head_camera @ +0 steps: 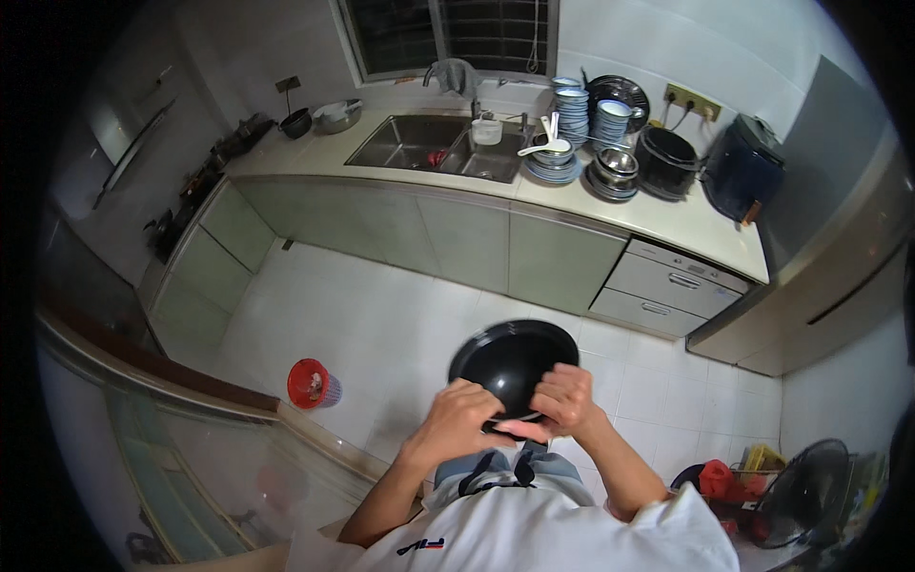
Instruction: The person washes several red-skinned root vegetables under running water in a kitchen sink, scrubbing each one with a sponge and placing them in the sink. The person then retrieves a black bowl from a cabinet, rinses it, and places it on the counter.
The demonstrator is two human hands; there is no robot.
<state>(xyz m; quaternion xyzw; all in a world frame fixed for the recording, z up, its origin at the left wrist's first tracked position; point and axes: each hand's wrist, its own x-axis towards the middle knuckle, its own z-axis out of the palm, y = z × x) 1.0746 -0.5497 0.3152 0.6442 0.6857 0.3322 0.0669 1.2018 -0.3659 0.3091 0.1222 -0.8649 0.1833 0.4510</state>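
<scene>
A deep, round black bowl (511, 365) with a glossy inside is held in front of my body, above the floor, its hollow side facing up towards me. My left hand (465, 418) grips its near left rim, the fingers bent over the edge. On the near right rim, my right hand (567, 400) is curled into a fist around the edge. A pinkish shape (524, 430) shows between the two hands; I cannot tell whether it is a thumb or a separate thing. The bowl's underside and near edge are partly hidden.
A red waste basket (307, 384) stands on the tiled floor to the left. Across the room, a counter (307, 159) carries a double sink (414, 143), stacked bowls (572, 114), metal bowls (616, 166), a black pot (668, 161) and an air fryer (747, 168). An electric fan (804, 493) is at lower right.
</scene>
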